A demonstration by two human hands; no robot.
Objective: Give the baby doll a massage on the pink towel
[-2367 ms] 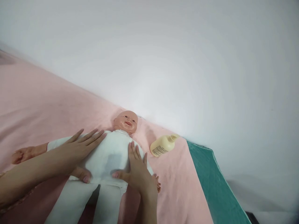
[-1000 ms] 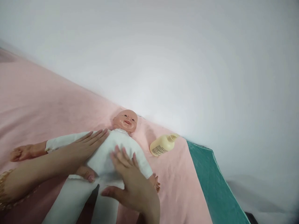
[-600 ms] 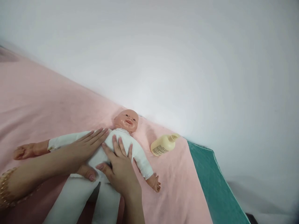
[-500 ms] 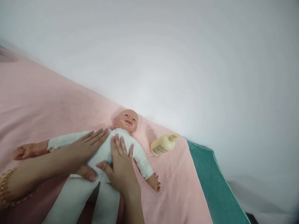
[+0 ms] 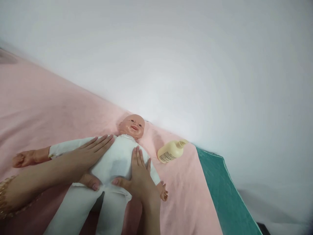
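A baby doll (image 5: 117,160) with a white cloth body lies on its back, its head pointing up in the view and its arms spread. My left hand (image 5: 91,158) rests flat on the doll's chest and shoulder at the left, fingers stretched out and thumb near the waist. On the opposite side of the torso lies my right hand (image 5: 139,173), its fingers extended toward the shoulder and its thumb on the belly. Neither hand grips anything. A faint greyish patch shows on the white cloth between them.
Right of the doll, a pale yellow pump bottle (image 5: 170,151) stands on the pink cloth (image 5: 183,192). Beyond the cloth's right edge is a green surface (image 5: 220,182). A plain white wall (image 5: 156,58) rises behind.
My right hand has slid to the right, from the middle of the doll's chest to its side. My left hand and the bottle have hardly moved.
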